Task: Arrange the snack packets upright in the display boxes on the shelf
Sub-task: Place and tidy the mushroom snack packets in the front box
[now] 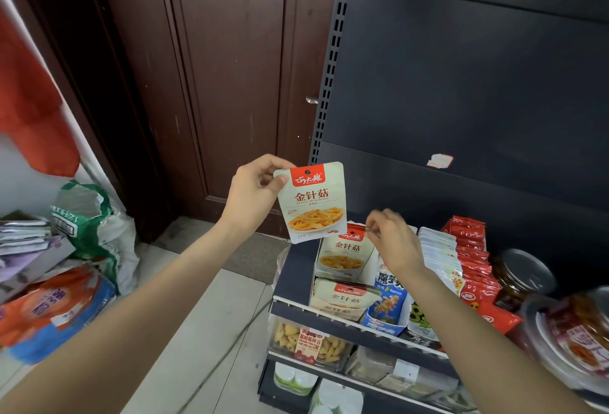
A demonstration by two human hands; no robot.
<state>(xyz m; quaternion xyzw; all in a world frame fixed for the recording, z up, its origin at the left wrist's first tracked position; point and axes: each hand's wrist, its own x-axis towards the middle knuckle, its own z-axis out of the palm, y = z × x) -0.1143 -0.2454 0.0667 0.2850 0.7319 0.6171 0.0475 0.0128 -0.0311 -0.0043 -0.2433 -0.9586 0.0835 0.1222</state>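
My left hand (255, 191) pinches the top left corner of a white needle-mushroom snack packet (313, 204) with a red label, held upright in the air left of the shelf. My right hand (393, 239) hovers over the far display box (341, 257), its fingers curled around the top of the packets standing there; the hand is blurred. A nearer display box (342, 300) holds more of the same packets, lying slanted.
The dark shelf (293, 272) also carries a blue packet box (387, 305), white packets (438, 249), red packets (471, 255) and a glass jar (522, 277). Lower shelves hold tubs. Sacks (89, 232) and bags lie on the floor left. A brown door (227, 84) stands behind.
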